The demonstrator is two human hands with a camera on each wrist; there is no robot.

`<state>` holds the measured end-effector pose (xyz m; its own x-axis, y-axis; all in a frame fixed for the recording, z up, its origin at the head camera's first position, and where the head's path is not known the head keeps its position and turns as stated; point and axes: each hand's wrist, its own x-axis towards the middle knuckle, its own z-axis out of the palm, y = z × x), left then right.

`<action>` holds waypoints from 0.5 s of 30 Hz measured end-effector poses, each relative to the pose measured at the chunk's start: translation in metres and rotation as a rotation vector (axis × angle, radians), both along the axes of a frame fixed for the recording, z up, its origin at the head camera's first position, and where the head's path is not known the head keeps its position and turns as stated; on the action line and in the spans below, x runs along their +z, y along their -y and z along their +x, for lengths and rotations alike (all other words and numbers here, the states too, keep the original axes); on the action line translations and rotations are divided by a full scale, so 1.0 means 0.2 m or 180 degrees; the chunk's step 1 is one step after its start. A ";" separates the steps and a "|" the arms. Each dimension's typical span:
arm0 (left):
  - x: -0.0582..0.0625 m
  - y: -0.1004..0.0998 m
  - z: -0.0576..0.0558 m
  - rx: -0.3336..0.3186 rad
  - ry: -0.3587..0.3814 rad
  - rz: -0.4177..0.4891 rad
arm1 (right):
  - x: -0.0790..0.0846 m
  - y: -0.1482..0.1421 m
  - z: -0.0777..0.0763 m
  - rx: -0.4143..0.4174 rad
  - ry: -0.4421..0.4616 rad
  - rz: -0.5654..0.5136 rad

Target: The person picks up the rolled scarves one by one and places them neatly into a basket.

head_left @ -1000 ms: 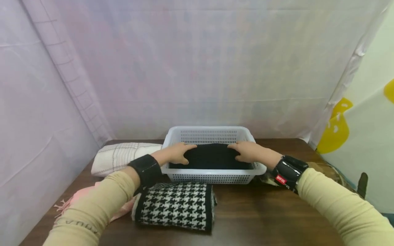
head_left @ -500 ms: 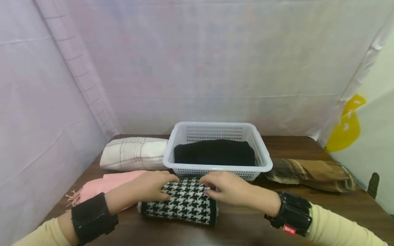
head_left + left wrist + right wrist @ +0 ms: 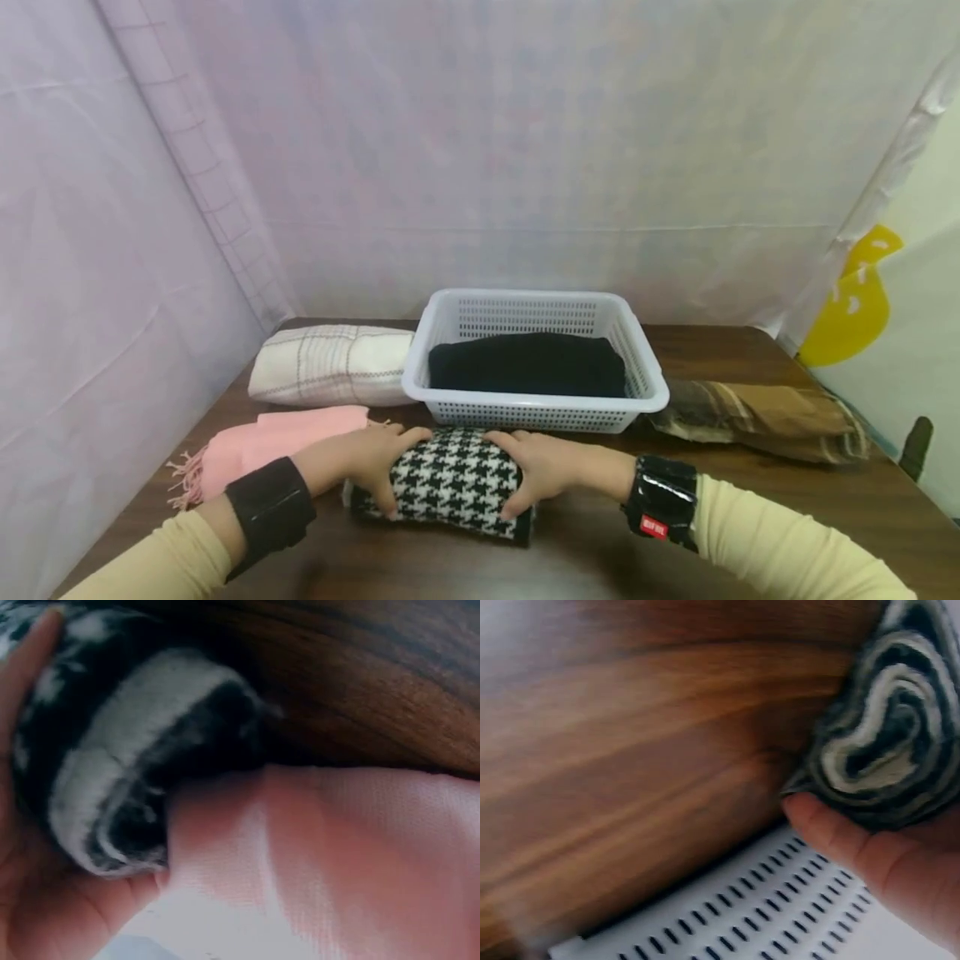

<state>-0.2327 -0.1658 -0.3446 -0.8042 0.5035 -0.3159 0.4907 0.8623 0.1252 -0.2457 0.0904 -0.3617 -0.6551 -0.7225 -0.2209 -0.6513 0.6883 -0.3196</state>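
A rolled black-and-white houndstooth scarf (image 3: 457, 479) lies on the dark wooden table, in front of the basket. My left hand (image 3: 360, 462) grips its left part, thumb on the near side and fingers over the far side. On the right, my right hand (image 3: 542, 468) holds the roll the same way. The left wrist view shows the scarf's white-banded end (image 3: 142, 727) right by the pink cloth (image 3: 322, 855). Spiral layers of the scarf (image 3: 885, 742) show at its other end in the right wrist view, with a finger of my hand (image 3: 877, 859) under the roll.
Behind the scarf stands a white perforated basket (image 3: 536, 400) with a black folded cloth (image 3: 525, 367) inside. A fringed pink scarf (image 3: 255, 446) and a white checked cloth (image 3: 330, 367) lie to the left. A brown plaid scarf (image 3: 765, 417) lies right of the basket.
Both hands have left the black cloth in the basket, come back toward me and closed on the houndstooth scarf. The head view has shifted slightly.
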 end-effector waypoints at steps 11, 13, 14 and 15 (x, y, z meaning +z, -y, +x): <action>-0.03 -0.05 -0.10 0.0117 0.0158 -0.0350 | -0.03 -0.01 -0.03 0.0018 -0.0045 -0.0074; -0.05 -0.06 -0.10 0.0149 0.0108 -0.0421 | -0.04 -0.01 -0.03 0.0013 0.0028 -0.0115; -0.05 -0.07 -0.10 0.0158 0.0077 -0.0444 | -0.04 -0.01 -0.03 0.0013 0.0073 -0.0131; -0.06 -0.07 -0.10 0.0179 0.0073 -0.0466 | -0.04 -0.01 -0.03 0.0011 0.0116 -0.0141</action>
